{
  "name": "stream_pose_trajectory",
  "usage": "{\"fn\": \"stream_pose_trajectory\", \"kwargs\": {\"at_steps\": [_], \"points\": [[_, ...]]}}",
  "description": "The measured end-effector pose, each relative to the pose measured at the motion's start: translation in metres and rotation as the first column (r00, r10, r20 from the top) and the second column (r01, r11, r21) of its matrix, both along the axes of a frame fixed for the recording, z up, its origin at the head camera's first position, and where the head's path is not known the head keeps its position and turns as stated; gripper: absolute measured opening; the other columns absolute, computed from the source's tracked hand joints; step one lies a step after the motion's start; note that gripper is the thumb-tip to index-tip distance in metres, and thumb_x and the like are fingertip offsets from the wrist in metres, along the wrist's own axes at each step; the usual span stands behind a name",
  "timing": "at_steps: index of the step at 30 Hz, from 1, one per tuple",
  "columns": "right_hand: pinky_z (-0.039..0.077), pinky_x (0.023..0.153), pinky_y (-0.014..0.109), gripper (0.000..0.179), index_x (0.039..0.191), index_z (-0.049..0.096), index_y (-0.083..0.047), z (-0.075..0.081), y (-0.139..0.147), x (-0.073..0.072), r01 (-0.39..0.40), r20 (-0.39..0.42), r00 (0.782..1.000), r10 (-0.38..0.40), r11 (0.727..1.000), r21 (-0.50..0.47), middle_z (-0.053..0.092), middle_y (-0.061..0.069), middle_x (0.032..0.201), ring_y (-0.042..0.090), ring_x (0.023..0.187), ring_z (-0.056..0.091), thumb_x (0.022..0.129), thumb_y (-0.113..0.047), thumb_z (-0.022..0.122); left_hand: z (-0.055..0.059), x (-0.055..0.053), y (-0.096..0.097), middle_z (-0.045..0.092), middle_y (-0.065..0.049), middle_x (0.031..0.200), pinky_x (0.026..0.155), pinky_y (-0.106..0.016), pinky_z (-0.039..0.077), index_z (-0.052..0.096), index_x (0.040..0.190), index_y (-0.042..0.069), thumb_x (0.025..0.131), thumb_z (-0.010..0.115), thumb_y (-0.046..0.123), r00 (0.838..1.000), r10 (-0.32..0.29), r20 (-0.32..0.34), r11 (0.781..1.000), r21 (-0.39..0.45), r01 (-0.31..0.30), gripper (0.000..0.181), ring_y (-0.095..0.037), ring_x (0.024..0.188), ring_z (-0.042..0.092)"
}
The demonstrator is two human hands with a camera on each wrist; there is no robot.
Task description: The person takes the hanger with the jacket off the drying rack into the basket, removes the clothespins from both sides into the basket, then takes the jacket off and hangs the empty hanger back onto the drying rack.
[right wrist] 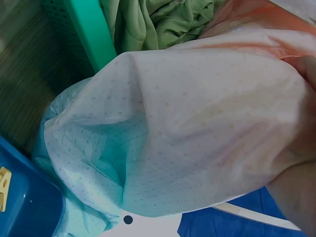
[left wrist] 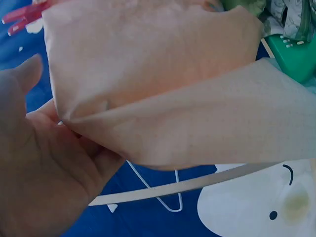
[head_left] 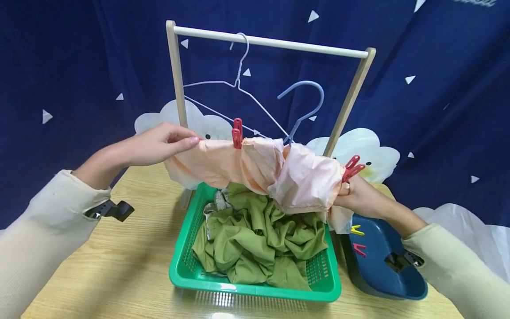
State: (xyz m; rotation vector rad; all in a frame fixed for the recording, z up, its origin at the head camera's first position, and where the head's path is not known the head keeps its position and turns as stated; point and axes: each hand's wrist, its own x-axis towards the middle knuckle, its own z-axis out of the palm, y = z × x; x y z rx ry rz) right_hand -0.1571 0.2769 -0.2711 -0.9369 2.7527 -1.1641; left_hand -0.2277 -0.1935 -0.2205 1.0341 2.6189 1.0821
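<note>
Wooden surface (head_left: pixel 119 266), backed by dark blue curtain (head_left: pixel 59 66) with white triangles and clouds. Wooden drying rack (head_left: pixel 271 42) stands at rear, white wire hanger (head_left: pixel 239 75) hooked on rail. Green basket (head_left: pixel 255 288) mid-surface, holding crumpled olive-green cloth (head_left: pixel 259 239). Blue tray (head_left: pixel 382 266) at right with yellow and pink pegs.

Peach garment (head_left: pixel 259 168) stretched above basket on blue hanger (head_left: pixel 303 106), red clothespins (head_left: pixel 237 132) clipped on.

Left hand (head_left: pixel 159 144): fingers pinching garment's left end.

Right hand (head_left: pixel 354 190): curled, gripping garment's right end.
</note>
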Motion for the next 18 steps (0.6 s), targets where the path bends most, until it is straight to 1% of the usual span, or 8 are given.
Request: {"fn": "stream_pose_trajectory", "kwargs": {"at_steps": [3, 5, 8, 10, 11, 13, 16, 18], "points": [[0.051, 0.084, 0.015, 0.033, 0.118, 0.062, 0.000, 0.000, 0.000, 0.000, -0.002, 0.016, 1.000, 0.002, 1.000, -0.013, 0.066, -0.019, 0.110, 0.000, 0.095, 0.062, 0.087, 0.004, 0.073, 0.000, 0.004, 0.000, 0.074, -0.006, 0.111, 0.084, -0.023, 0.051, 0.070, 0.125, 0.008, 0.107, 0.051, 0.022, 0.998, -0.060, 0.015, 0.998, -0.032, 0.060, 0.030, -0.011, 0.097, 0.064], [0.052, 0.084, 0.015, 0.034, 0.119, 0.062, -0.001, -0.001, 0.001, 0.000, -0.009, 0.028, 1.000, 0.010, 1.000, -0.023, 0.066, -0.019, 0.110, 0.000, 0.095, 0.062, 0.087, 0.004, 0.073, -0.002, 0.005, 0.000, 0.071, -0.002, 0.093, 0.072, -0.023, 0.049, 0.072, 0.118, 0.008, 0.106, 0.053, 0.021, 0.996, -0.089, 0.019, 0.995, -0.045, 0.090, 0.026, -0.008, 0.082, 0.060], [0.052, 0.086, 0.016, 0.037, 0.122, 0.060, -0.001, -0.001, 0.002, 0.000, -0.015, 0.071, 0.997, 0.018, 0.999, -0.041, 0.066, -0.016, 0.112, 0.002, 0.096, 0.063, 0.088, 0.004, 0.072, -0.005, 0.007, -0.001, 0.051, 0.006, 0.068, 0.055, -0.023, 0.036, 0.075, 0.102, 0.008, 0.105, 0.054, 0.017, 0.992, -0.125, 0.003, 0.991, -0.047, 0.125, 0.023, -0.003, 0.060, 0.041], [0.053, 0.086, 0.018, 0.037, 0.123, 0.059, -0.001, -0.001, 0.003, 0.001, -0.005, 0.103, 0.995, 0.010, 0.999, -0.044, 0.066, -0.015, 0.112, 0.002, 0.097, 0.064, 0.088, 0.004, 0.072, -0.007, 0.009, -0.002, 0.035, 0.009, 0.062, 0.050, -0.025, 0.027, 0.074, 0.093, 0.009, 0.105, 0.054, 0.016, 0.991, -0.135, 0.000, 0.990, -0.043, 0.135, 0.025, -0.002, 0.054, 0.027], [0.054, 0.084, 0.018, 0.035, 0.122, 0.059, 0.001, -0.001, 0.003, 0.002, 0.004, 0.113, 0.994, 0.001, 0.999, -0.039, 0.067, -0.015, 0.110, 0.002, 0.095, 0.064, 0.089, 0.004, 0.071, -0.008, 0.010, -0.002, 0.034, 0.011, 0.061, 0.048, -0.025, 0.025, 0.075, 0.091, 0.009, 0.105, 0.054, 0.016, 0.990, -0.140, 0.001, 0.989, -0.042, 0.140, 0.026, -0.001, 0.053, 0.024], [0.056, 0.074, 0.020, 0.024, 0.113, 0.063, 0.002, 0.000, 0.004, 0.006, 0.029, 0.125, 0.992, -0.026, 0.999, -0.017, 0.068, -0.015, 0.099, 0.002, 0.085, 0.066, 0.090, 0.003, 0.070, -0.010, 0.012, -0.003, 0.033, 0.012, 0.061, 0.048, -0.024, 0.025, 0.075, 0.088, 0.009, 0.105, 0.054, 0.015, 0.988, -0.155, 0.006, 0.987, -0.032, 0.155, 0.027, -0.001, 0.053, 0.025], [0.050, 0.053, 0.023, 0.005, 0.096, 0.067, 0.001, 0.004, 0.008, 0.011, 0.048, 0.119, 0.992, -0.049, 0.999, 0.016, 0.062, -0.014, 0.075, 0.004, 0.062, 0.060, 0.091, 0.000, 0.066, -0.011, 0.015, -0.006, 0.036, 0.011, 0.061, 0.047, -0.024, 0.026, 0.075, 0.090, 0.009, 0.106, 0.053, 0.016, 0.985, -0.166, 0.051, 0.986, -0.025, 0.167, 0.028, -0.001, 0.052, 0.026], [0.044, 0.045, 0.025, 0.006, 0.090, 0.068, -0.001, 0.006, 0.011, 0.014, 0.030, 0.123, 0.992, -0.032, 0.999, 0.017, 0.057, -0.013, 0.066, 0.006, 0.054, 0.054, 0.093, -0.002, 0.063, -0.011, 0.017, -0.010, 0.038, 0.010, 0.062, 0.047, -0.025, 0.027, 0.076, 0.092, 0.010, 0.106, 0.052, 0.017, 0.982, -0.166, 0.090, 0.985, -0.028, 0.170, 0.028, -0.002, 0.053, 0.027]]}}
